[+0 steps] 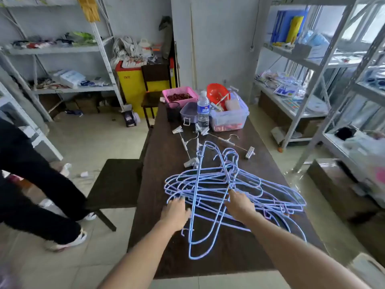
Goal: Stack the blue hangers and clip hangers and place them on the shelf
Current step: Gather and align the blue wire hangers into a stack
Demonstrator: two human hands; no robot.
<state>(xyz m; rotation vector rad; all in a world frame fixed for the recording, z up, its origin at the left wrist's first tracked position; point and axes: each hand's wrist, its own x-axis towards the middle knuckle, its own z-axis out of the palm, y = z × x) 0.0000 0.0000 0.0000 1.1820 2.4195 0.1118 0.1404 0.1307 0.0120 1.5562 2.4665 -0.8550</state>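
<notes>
On the dark wooden table [164, 155] we see a tangled heap of blue hangers [233, 190] spread over its near half, their hooks pointing toward the far end and one long hanger reaching back toward the table's near edge. Our left hand [176, 212] rests on the left side of the heap with its fingers laid over the wires; motion blur keeps us from telling whether they curl round any wire. Our right hand [239, 202] sits near the middle of the heap, fingertips pressed down among the crossing wires, and again we cannot tell whether it pinches one. Just beyond the heap, toward the table's far end, lie the clip hangers [192, 142], thin metal rods with pale clips at their ends, one angled to the left and another [235, 143] angled to the right, both apart from our hands. At the far end of the table stand a water bottle [203, 110], a pink basket [180, 97] with dark red contents, a small lilac box [188, 112], a clear storage box [229, 117] and a red bowl [217, 93] behind it. Left of the table a dark bench [115, 182] stands close alongside, and further left we see a person's legs [35, 184] in black trousers and white shoes. Right of the table rises a grey metal shelf [308, 63] holding packets and boxes, and another shelf [62, 49] stands against the wall far to the table's left.
</notes>
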